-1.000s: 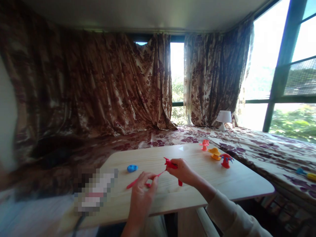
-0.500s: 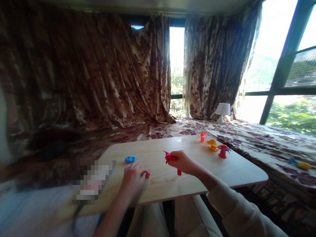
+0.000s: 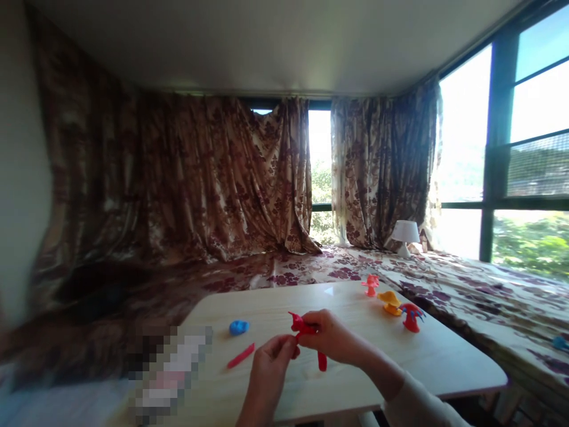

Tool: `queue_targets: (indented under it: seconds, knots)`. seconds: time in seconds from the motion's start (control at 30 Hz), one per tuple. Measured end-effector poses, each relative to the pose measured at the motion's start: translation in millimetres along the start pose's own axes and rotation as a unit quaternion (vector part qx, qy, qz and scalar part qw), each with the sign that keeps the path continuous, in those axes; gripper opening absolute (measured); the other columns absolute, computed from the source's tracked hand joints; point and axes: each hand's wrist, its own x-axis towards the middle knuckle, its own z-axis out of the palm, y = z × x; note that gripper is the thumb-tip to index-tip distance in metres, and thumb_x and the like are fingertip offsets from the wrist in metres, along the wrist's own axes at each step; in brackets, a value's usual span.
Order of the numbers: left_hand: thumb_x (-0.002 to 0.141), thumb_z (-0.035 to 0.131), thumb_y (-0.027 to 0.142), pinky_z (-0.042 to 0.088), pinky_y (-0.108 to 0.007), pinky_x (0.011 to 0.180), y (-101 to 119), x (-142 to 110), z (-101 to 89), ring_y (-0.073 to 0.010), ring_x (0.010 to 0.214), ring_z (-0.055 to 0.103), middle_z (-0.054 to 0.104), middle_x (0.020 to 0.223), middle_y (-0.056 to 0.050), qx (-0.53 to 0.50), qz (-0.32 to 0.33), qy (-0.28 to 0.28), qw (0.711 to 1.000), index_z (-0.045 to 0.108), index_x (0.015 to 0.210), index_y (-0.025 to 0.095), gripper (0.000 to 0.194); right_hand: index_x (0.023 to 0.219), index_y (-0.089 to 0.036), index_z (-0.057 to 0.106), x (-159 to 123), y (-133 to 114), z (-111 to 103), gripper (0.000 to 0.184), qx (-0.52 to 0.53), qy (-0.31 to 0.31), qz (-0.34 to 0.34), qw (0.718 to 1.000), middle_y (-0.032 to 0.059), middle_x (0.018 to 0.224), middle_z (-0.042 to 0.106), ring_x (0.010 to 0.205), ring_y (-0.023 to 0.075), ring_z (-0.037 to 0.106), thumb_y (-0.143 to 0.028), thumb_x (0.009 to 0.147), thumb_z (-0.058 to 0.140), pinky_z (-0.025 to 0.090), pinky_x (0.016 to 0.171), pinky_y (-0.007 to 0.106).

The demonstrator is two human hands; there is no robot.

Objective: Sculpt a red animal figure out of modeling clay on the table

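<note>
My right hand (image 3: 326,337) is closed around a red clay figure (image 3: 300,324) with thin pointed parts sticking out at its upper left. A flat red piece (image 3: 322,362) shows below that hand; whether it joins the figure is hidden. My left hand (image 3: 272,362) pinches at the figure's lower left side, fingertips touching or almost touching the right hand's. A little red clay shows at its fingertips, mostly covered. Left of my hands, a red clay strip (image 3: 241,356) lies slanted on the wooden table (image 3: 213,379), with a blue clay lump (image 3: 239,327) behind it.
Pink (image 3: 370,285), orange (image 3: 390,303) and red-and-blue (image 3: 412,318) clay figures stand along the table's right side. A blurred-out flat object (image 3: 173,373) lies at the left edge. Beyond are a flower-patterned cover, a white lamp (image 3: 405,237) and curtains (image 3: 231,178).
My left hand has moved right to the red figure in my right hand, uncovering the red strip on the table. The view has tilted upward.
</note>
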Motion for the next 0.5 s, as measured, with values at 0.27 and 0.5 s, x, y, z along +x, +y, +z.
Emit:
queue_targets:
  seconds: [0.27,0.5]
  knots:
    - [0.065,0.064,0.045,0.049,-0.029,0.07,2,-9,5.3,-0.019,0.074,0.063,0.069,0.074,-0.005,0.008,0.033,0.068,0.997,0.069,0.082,0.016,0.034,0.082,-0.015,0.068,-4,4,-5,0.019,0.152,-0.04,0.051,0.986,-0.0006,0.067,0.063,0.065,0.0144,0.061,-0.022,0.065,0.067,0.046,0.06,0.023]
    - [0.071,0.06,0.038,0.051,-0.031,0.068,5,-12,9.7,-0.0189,0.069,0.063,0.069,0.074,-0.004,0.143,0.169,0.147,0.964,0.068,0.081,0.019,0.023,0.082,-0.015,0.07,-2,1,3,0.018,0.165,-0.016,0.033,0.986,0.0008,0.07,0.066,0.068,0.015,0.062,-0.022,0.067,0.066,0.048,0.064,0.025]
